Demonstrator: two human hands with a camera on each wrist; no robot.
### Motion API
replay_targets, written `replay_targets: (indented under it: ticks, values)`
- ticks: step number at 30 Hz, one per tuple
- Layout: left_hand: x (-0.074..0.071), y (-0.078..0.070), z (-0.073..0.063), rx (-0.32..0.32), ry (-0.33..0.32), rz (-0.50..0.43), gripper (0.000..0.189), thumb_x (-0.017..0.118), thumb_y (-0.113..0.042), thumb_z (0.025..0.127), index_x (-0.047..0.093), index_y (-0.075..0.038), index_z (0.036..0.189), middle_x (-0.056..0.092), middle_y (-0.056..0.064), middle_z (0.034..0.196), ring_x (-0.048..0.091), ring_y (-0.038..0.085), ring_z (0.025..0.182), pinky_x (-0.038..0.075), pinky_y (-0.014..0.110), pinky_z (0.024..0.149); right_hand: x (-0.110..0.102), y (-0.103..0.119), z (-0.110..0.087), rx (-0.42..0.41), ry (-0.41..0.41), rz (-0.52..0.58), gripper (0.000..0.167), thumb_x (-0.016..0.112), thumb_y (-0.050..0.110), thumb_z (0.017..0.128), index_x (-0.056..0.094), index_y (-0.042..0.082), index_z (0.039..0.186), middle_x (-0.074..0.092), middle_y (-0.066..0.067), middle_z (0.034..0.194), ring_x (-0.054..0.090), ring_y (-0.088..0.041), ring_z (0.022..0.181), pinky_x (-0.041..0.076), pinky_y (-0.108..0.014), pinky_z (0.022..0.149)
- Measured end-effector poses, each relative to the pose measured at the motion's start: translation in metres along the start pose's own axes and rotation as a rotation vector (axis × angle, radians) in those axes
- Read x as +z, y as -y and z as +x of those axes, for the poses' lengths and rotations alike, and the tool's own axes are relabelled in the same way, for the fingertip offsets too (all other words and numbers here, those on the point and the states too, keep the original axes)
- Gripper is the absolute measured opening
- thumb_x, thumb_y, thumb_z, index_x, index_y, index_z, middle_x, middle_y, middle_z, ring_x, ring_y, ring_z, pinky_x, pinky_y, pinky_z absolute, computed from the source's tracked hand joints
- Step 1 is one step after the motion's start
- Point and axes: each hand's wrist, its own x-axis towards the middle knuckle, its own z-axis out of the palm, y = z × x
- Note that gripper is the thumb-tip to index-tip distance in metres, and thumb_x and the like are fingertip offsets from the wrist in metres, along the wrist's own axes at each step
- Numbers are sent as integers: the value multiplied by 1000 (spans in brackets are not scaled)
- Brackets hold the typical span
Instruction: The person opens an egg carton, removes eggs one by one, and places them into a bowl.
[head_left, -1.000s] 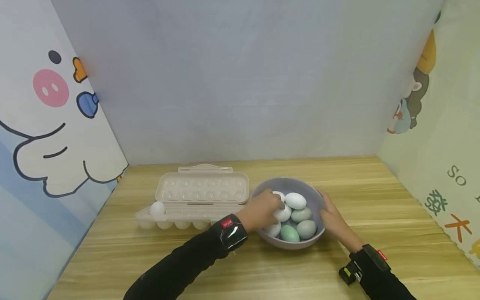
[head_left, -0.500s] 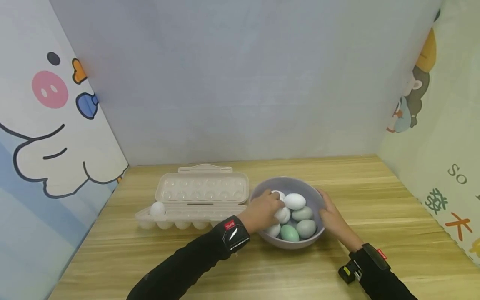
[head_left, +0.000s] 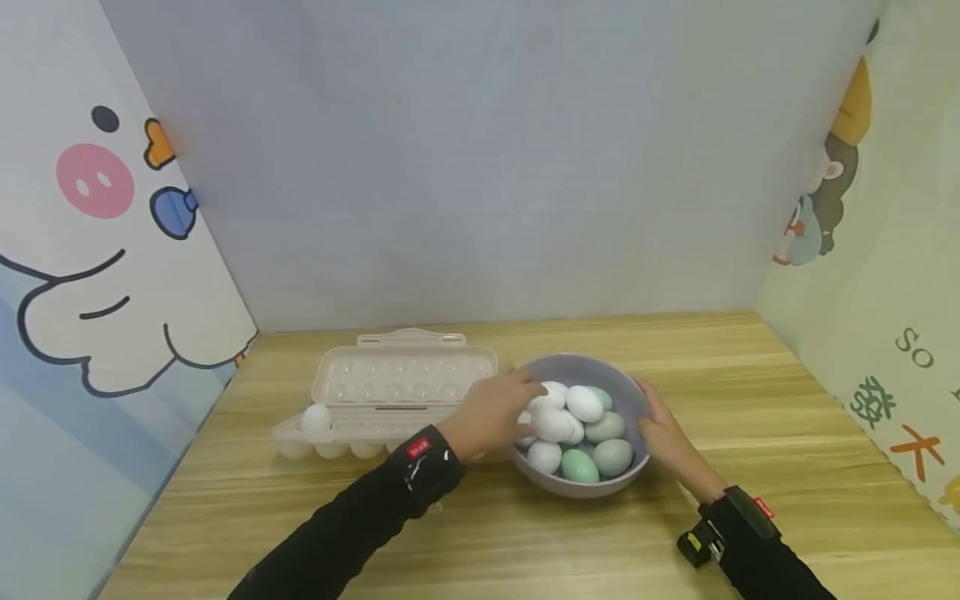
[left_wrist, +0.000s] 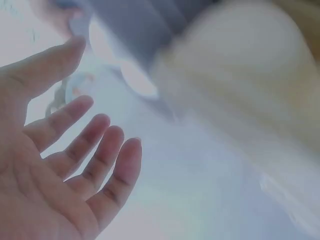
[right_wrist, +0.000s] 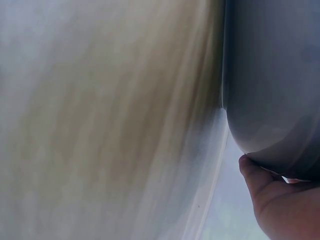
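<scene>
My left hand (head_left: 491, 412) is over the left rim of a grey bowl (head_left: 630, 385). In the left wrist view its fingers (left_wrist: 107, 155) are spread and loosely bent, holding nothing. Several eggs are heaped in the bowl: white ones such as the front white egg (head_left: 543, 457), grey-green ones like the grey-green egg (head_left: 612, 457), and a mint green egg (head_left: 580, 467). My right hand (head_left: 663, 429) grips the bowl's right rim; the right wrist view shows the thumb (right_wrist: 255, 175) against the bowl's wall (right_wrist: 270, 90).
Left of the bowl lies a clear plastic egg carton (head_left: 405, 372), lid folded back. A white egg (head_left: 316, 417) sits in its left end, and my left forearm hides part of its front. Behind the wooden table (head_left: 712, 367) rises a grey wall (head_left: 510, 167).
My left hand has drawn back leftward from among the eggs, its fingers spreading. More white eggs and a second green one now show. The right hand stays on the rim.
</scene>
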Motion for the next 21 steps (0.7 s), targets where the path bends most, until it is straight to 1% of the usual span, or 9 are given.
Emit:
replay_targets:
  ticks: [4,6,8,10,11,14,17,19,21]
  values:
    - [-21,28,-21,-46,-70,10,47,80,-22,74,65,-5,115,58,10,109,54,26,99,52,36,72,0,1,-1,-6,3,-2,67,27,-16,77,17,-13,143,17,-36,146,17,-54,133,17,-66,104]
    - [-30,45,-34,-87,-94,31,46,81,-21,73,65,-4,113,59,11,108,56,28,99,52,38,75,0,1,-1,-5,2,-4,67,27,-16,76,17,-13,143,16,-36,147,17,-54,133,16,-66,104]
    - [-40,62,-49,-143,-91,54,46,80,-21,74,65,-3,114,59,13,110,57,30,101,51,41,79,-1,1,0,-6,2,-11,68,27,-17,76,17,-13,143,16,-36,147,16,-54,133,16,-66,104]
    - [-48,80,-64,-204,-73,80,44,79,-21,76,65,-2,113,60,14,109,57,32,101,51,43,80,-1,2,0,-7,4,-16,68,28,-17,76,17,-13,143,16,-36,147,16,-54,133,16,-66,104]
    - [-51,90,-72,-242,-58,89,44,78,-22,77,65,-2,114,61,15,112,57,34,103,50,45,82,-1,2,0,-4,6,-17,68,28,-17,76,17,-13,143,15,-36,147,15,-54,133,16,-66,104]
    - [-56,121,-95,-362,25,73,45,74,-24,81,63,-2,119,60,19,118,55,38,109,47,51,86,-2,3,1,-2,9,-17,69,27,-17,75,16,-13,143,15,-36,147,15,-55,133,17,-66,104]
    - [-55,149,-119,-482,111,17,48,69,-26,85,59,0,123,58,22,124,52,40,114,44,55,89,-2,2,1,2,6,-20,69,27,-17,75,16,-13,143,15,-36,147,15,-54,133,17,-66,104]
    - [-53,164,-133,-541,155,-21,50,66,-27,87,57,4,125,58,23,122,53,41,113,44,54,88,-1,2,1,1,5,-25,69,27,-17,75,16,-13,143,15,-36,147,16,-54,133,17,-66,104]
    - [-52,174,-147,-578,182,-57,52,64,-27,87,54,8,124,59,25,119,55,42,110,46,53,86,0,2,0,1,9,-26,68,28,-17,76,17,-13,143,15,-36,147,16,-54,133,17,-66,104]
